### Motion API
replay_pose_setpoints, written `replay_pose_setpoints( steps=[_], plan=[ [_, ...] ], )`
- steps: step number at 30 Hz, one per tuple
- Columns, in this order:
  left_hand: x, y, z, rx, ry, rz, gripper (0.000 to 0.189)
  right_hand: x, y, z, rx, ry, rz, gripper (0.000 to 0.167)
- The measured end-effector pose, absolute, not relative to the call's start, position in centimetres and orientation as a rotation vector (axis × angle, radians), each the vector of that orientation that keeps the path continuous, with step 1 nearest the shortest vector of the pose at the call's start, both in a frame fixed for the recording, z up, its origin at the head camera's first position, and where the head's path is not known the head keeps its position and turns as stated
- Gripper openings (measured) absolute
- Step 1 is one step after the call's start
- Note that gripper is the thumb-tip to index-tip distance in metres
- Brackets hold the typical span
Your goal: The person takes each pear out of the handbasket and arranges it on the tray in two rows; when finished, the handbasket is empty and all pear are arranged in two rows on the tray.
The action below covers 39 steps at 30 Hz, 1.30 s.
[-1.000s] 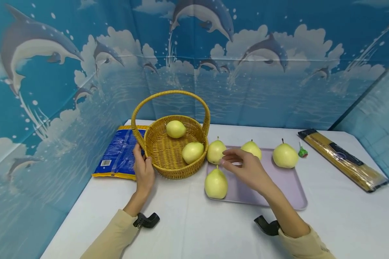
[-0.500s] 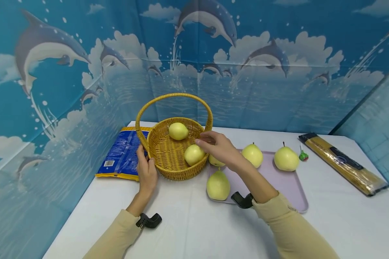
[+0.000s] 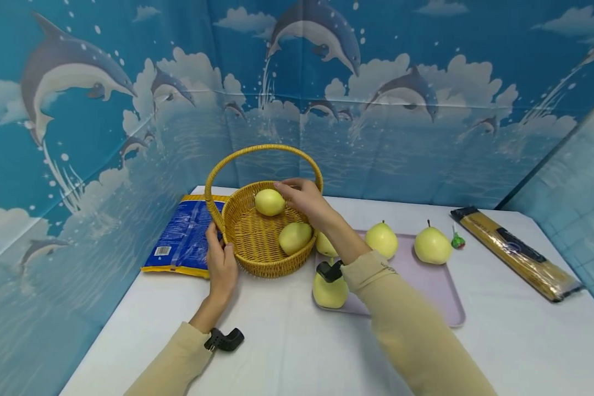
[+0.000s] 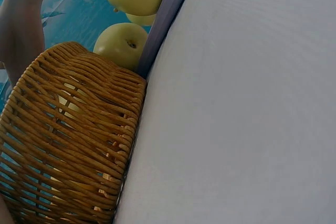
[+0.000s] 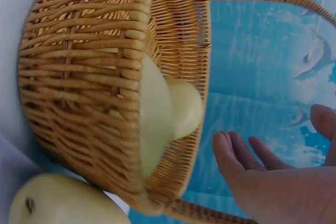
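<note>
A woven basket (image 3: 257, 267) with a tall handle holds two pears, a back pear (image 3: 269, 202) and a front pear (image 3: 295, 238). My left hand (image 3: 222, 269) rests against the outside of the basket's left wall; its fingertips are partly hidden beside the handle's foot. Over the basket's right rim reaches my right hand (image 3: 309, 202), its fingertips close to the back pear in the head view. In the right wrist view that hand (image 5: 283, 177) has its fingers apart and holds nothing, away from the pears.
A lilac tray (image 3: 425, 280) right of the basket bears several pears, including a near pear (image 3: 329, 294) and a far-right pear (image 3: 433, 246). A blue packet (image 3: 183, 236) lies left. Beyond the tray are a lollipop (image 3: 457, 241) and a golden pasta packet (image 3: 517, 253).
My right hand has moved left from above the tray to over the basket. The front pear in the basket has shifted its tilt slightly. My left hand stays against the basket.
</note>
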State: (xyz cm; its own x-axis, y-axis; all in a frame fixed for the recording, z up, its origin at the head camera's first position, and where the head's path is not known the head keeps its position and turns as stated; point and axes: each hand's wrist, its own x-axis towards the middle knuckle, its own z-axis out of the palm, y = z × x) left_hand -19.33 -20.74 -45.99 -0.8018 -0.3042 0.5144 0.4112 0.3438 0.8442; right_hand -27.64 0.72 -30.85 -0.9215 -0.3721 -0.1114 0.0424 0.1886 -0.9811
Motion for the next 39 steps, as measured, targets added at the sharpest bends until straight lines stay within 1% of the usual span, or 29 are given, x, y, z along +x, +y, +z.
replay_pose_setpoints(
  steps=[4,7,13,20,27,33,39],
  plan=[
    [-19.3,-20.9,-46.0,-0.084,-2.013,-1.484,0.065,-28.7,-0.3,-31.9,-0.305,2.211,-1.760,0.053],
    [-19.4,-20.9,-46.0,-0.083,-2.009,-1.484,0.065,-29.2,-0.8,-32.6,-0.355,2.345,-1.663,0.051],
    [-19.4,-21.1,-46.0,-0.074,-2.018,-1.466,0.066,-29.6,-2.0,-33.7,-0.476,2.463,-1.464,0.053],
    [-19.6,-21.4,-45.9,-0.075,-2.021,-1.458,0.067,-29.6,-2.8,-33.8,-0.566,2.586,-1.324,0.048],
    [-19.6,-21.5,-46.0,-0.066,-2.000,-1.483,0.067,-30.1,-3.2,-34.3,-0.545,2.560,-1.297,0.046],
    [-19.5,-20.8,-45.5,-0.062,-1.985,-1.510,0.066,-31.6,-2.8,-35.4,-0.498,2.608,-1.250,0.056],
    [-18.6,-19.9,-43.9,-0.072,-1.987,-1.524,0.063,-32.7,-2.2,-36.2,-0.603,2.563,-1.241,0.063]
  ],
)
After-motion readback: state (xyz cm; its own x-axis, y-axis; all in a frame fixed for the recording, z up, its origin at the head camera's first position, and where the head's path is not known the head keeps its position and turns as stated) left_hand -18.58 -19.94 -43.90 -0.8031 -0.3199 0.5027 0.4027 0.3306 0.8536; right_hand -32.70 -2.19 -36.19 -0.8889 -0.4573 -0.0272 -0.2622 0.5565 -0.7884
